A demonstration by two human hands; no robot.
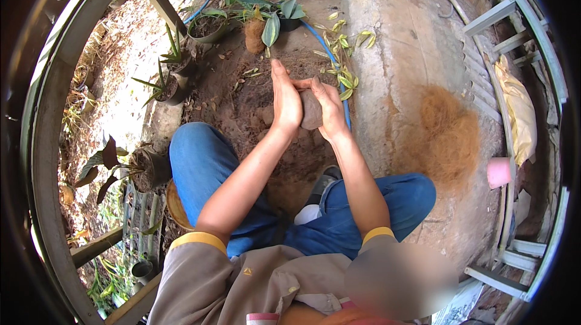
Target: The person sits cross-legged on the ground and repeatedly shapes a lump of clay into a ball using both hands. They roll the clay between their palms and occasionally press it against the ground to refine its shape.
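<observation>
A grey-brown ball of soil (311,111) is held between my two hands over the bare ground. My left hand (287,98) presses its palm against the ball's left side, with the fingers stretched forward together. From the right, my right hand (330,106) wraps round the ball, its fingers bent over the top and toward the left hand. The ball's far side is hidden by the fingers. Loose dark soil (296,158) lies below my hands, between my bent knees.
Ahead are leafy plants (271,29), a brown fibre-covered ball (255,37) and a blue hose (321,40). Potted plants (171,88) line the left. On the right lie a heap of orange-brown fibre (445,137), a pink pot (499,172) and a cream sack (516,113).
</observation>
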